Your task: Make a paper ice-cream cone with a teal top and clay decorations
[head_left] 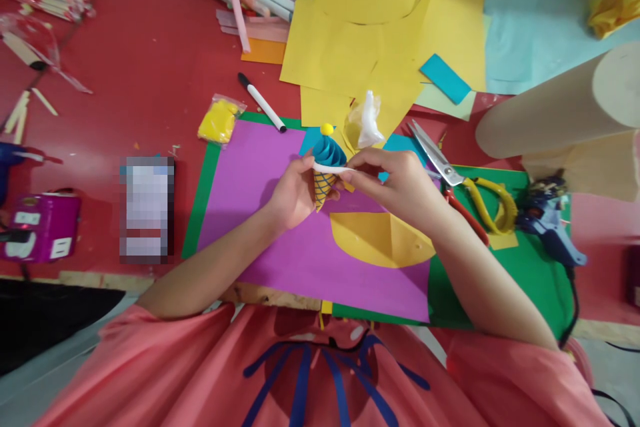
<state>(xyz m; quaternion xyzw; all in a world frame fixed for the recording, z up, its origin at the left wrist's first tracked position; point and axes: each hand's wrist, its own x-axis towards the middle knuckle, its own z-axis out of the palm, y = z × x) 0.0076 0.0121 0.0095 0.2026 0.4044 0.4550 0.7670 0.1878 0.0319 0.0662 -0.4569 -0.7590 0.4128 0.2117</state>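
My left hand (294,192) is closed around a small paper ice cream cone (324,188), yellow with dark crossed lines. Folded blue paper (329,151) rises from the cone's top, with a yellow ball (327,129) at its tip. A white strip (327,167), which looks like soft clay, lies across the front where blue paper and cone meet. Its right end is pinched between the thumb and finger of my right hand (387,177). Beneath both hands is a purple sheet (280,260), with a yellow half-round paper piece (383,240) on it.
Scissors (445,163), red-handled pliers (465,217) and a blue glue gun (550,220) lie to the right. Behind are a white lump in plastic (369,121), yellow sheets (370,47) and a marker (263,103). A yellow clay packet (220,120) and a phone (147,210) lie left.
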